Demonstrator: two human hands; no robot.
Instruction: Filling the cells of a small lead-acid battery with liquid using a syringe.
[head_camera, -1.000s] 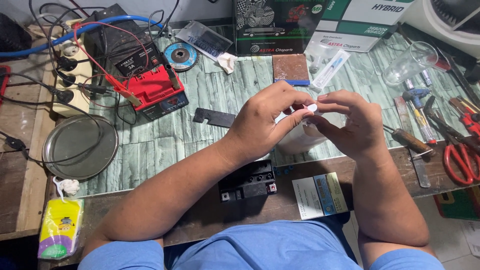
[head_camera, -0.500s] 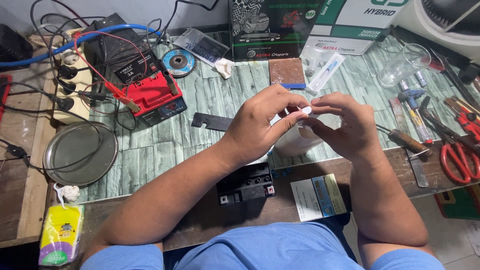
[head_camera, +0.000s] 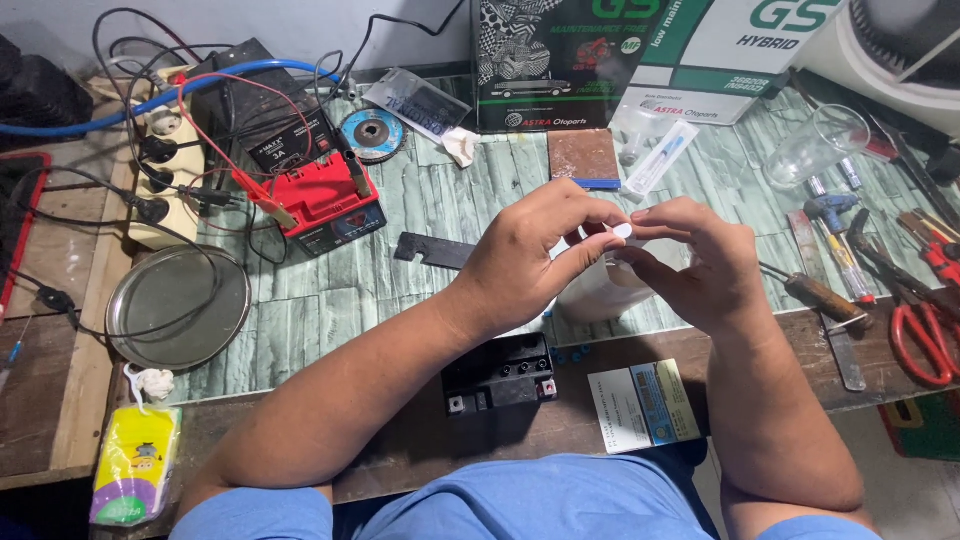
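Both hands raised above the green tiled table (head_camera: 420, 290), fingertips meeting. Left hand (head_camera: 530, 255) curled, pinching a small white piece (head_camera: 621, 231) between thumb and fingers. Right hand (head_camera: 695, 265) half closed, touching the same piece from the other side. Below them, a translucent white container (head_camera: 590, 290); nearer the body, 1 black battery (head_camera: 500, 373).

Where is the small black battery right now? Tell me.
In the head view the small black battery sits at the table's near edge, under the left forearm, just left of the printed card.
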